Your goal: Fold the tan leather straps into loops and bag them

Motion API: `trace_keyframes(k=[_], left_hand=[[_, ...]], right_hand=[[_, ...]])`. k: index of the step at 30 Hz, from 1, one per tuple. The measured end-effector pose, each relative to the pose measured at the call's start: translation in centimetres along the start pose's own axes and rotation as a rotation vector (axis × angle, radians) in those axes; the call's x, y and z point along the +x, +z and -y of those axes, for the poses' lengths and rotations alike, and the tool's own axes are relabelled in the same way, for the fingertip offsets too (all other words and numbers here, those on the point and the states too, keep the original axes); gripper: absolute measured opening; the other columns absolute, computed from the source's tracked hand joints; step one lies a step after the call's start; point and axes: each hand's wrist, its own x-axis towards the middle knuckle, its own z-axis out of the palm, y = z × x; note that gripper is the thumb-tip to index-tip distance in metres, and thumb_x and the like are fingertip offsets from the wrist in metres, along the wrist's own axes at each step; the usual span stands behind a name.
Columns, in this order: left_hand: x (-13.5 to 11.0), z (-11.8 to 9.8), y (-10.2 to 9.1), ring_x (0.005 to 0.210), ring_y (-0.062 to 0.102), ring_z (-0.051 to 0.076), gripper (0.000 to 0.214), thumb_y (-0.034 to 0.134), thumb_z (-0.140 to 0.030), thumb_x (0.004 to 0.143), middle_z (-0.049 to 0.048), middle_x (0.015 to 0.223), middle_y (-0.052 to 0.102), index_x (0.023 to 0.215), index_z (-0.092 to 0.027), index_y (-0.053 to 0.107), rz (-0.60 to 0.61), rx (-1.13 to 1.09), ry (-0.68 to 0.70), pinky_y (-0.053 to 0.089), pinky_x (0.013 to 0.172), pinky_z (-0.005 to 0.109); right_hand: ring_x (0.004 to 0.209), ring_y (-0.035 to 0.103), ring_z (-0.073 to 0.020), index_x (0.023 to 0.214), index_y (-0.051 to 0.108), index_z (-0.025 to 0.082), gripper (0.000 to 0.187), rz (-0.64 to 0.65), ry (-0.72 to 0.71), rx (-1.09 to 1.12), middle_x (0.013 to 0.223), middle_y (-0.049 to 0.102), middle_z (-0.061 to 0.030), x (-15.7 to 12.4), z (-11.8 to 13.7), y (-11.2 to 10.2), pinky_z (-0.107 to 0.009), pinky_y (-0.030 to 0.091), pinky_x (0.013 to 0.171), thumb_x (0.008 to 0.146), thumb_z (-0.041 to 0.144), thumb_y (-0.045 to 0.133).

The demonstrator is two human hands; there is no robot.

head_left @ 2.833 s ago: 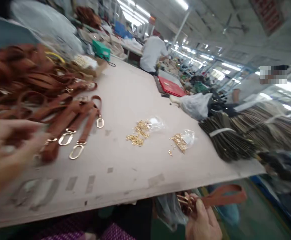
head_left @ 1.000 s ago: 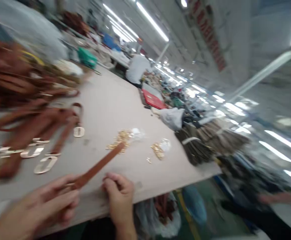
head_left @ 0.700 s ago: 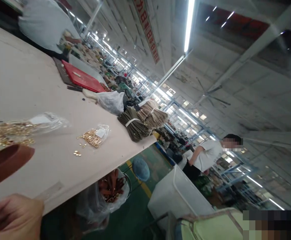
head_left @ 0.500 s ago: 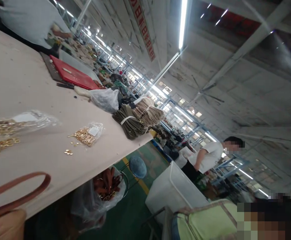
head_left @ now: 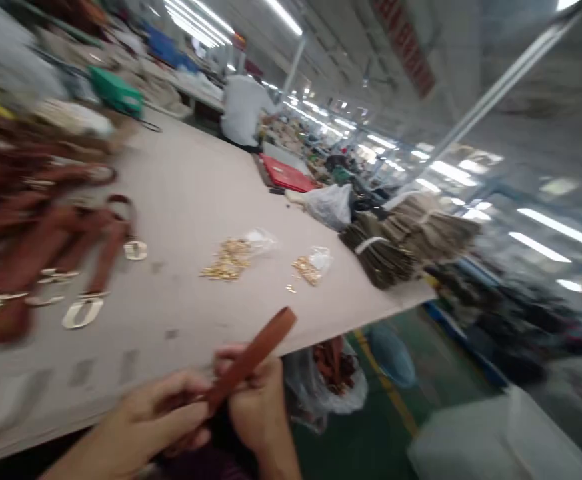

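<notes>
Both my hands grip a brown leather strap [head_left: 258, 347] at the table's front edge. My left hand [head_left: 163, 417] pinches its lower end between thumb and fingers. Close beside it, my right hand [head_left: 251, 393] is closed round the strap, partly hidden behind it. The strap's upper part rises in a bend toward the right. On the table [head_left: 181, 180] beyond lie two small plastic bags with gold-coloured metal pieces [head_left: 228, 260] and smaller gold pieces [head_left: 307, 270] spilling out. To the left is a heap of brown leather straps [head_left: 45, 247] with gold buckles [head_left: 83, 311].
Bundled dark strips [head_left: 381, 250] and a red flat item [head_left: 285, 175] lie along the far edge. Below the right edge hangs a plastic bag of brown pieces [head_left: 335, 373], near a blue stool [head_left: 391, 353] and a white bin [head_left: 485, 433]. A person [head_left: 245, 110] is at the back.
The view has swung left and down. Both my hands and the pile of straps now show; before, only one hand with a looped strap was visible at the lower left.
</notes>
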Motion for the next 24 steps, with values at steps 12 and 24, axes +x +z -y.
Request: trace_keyframes(k=[12,24], left_hand=[[-0.6,-2.0,-0.2,0.068,0.059,0.012,0.019,0.06,-0.029,0.088,0.0,0.079,0.067,0.1,-0.017,0.069,-0.086,0.01,0.19,0.041,0.062,0.022],[-1.4,-2.9,-0.5,0.077,0.061,0.017,0.025,0.047,-0.02,0.092,-0.0011,0.08,0.069,0.09,-0.018,0.072,-0.069,0.473,0.316,0.045,0.072,0.024]], right_hand=[[0.053,0.065,-0.0153,0.076,0.073,0.019,0.022,-0.02,0.042,0.413,0.062,0.071,-0.0017,-0.6,-2.2,0.1,-0.027,0.057,0.055,0.07,0.037,0.083],[0.059,0.065,-0.013,0.073,0.076,0.022,0.014,0.108,0.049,0.269,0.062,0.069,0.0012,-0.1,-1.8,0.4,-0.021,0.054,0.059,0.071,0.035,0.081]])
